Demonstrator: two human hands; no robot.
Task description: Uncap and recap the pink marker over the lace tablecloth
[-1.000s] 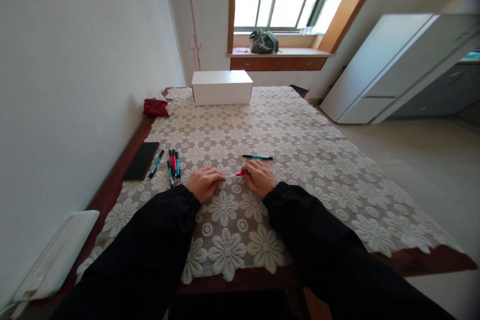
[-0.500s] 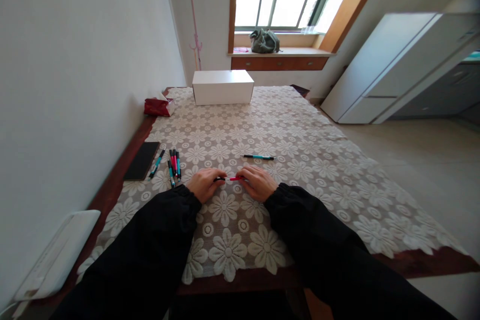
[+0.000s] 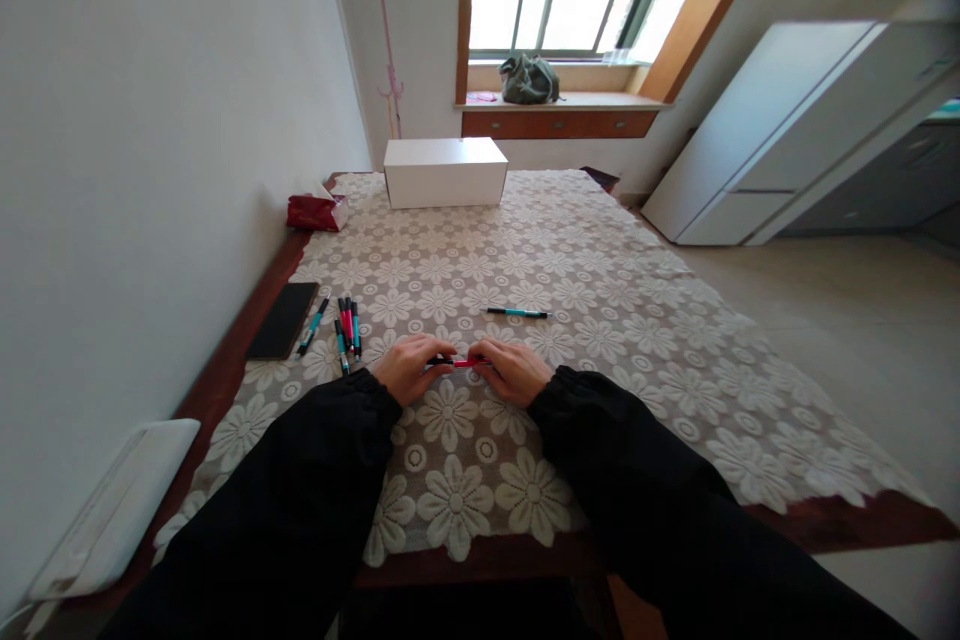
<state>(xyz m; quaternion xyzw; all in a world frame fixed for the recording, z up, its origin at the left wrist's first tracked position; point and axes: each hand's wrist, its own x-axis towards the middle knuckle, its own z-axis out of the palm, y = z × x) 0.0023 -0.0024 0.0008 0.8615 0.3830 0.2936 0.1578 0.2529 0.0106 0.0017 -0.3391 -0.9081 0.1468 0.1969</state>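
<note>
Close to the table's front edge, my left hand (image 3: 409, 368) pinches the black end of a pen between thumb and fingers. The pen's red barrel (image 3: 466, 362) is gripped by my right hand (image 3: 514, 370). The black and red parts lie in one line and appear to meet between my hands; the outer ends are hidden by my fingers. Beyond my right hand lies a teal and black pen (image 3: 517, 313). Left of my left hand, several teal or red pens (image 3: 347, 325) lie in a group, with another teal pen (image 3: 313, 327) beside them.
A dark flat pad (image 3: 283, 322) lies at the table's left edge. Farther back are a red tissue pack (image 3: 316, 212) and a white box (image 3: 445, 182). A lace tablecloth (image 3: 600, 290) covers the table. A white device (image 3: 116, 510) stands at the near left wall.
The pale gap between the pen's black part and red barrel has closed; the two parts have come together. My hands have otherwise barely moved.
</note>
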